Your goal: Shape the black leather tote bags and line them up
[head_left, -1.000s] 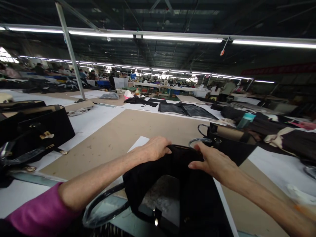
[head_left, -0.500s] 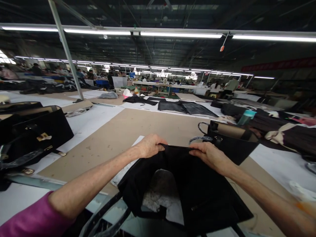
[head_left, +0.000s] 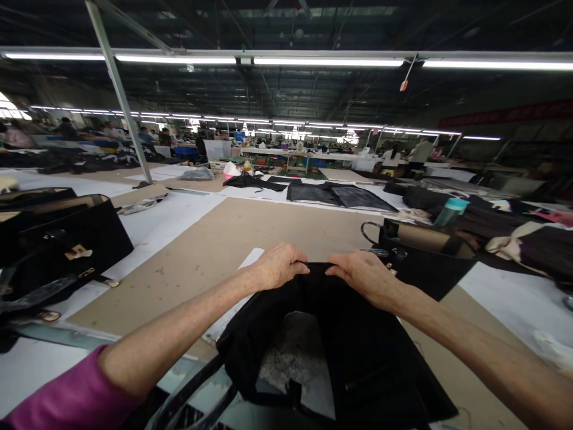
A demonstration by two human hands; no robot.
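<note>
A black handbag [head_left: 376, 358] lies in front of me at the table's near edge, its inside partly showing. My left hand [head_left: 282, 266] pinches the bag's far rim between thumb and fingers. Close beside it, my right hand [head_left: 358, 272] pinches the same rim, leaving a short stretch of edge between the two hands. Inside the bag shows a grey, stained flat piece [head_left: 295, 352]. Dark handles [head_left: 197, 391] in clear wrap hang toward me at the lower left.
Several black handbags [head_left: 85, 239] with gold hardware stand on the left, another black handbag [head_left: 425, 257] on the right. Behind that are a teal-lidded bottle [head_left: 451, 212] and dark fabric [head_left: 532, 251]. Flat black panels [head_left: 340, 196] lie farther back. A slanted post [head_left: 119, 89] rises at the left.
My right hand has slid left along the bag's rim, and my left hand slightly right, so the gap between them is narrower. Both keep their pinch.
</note>
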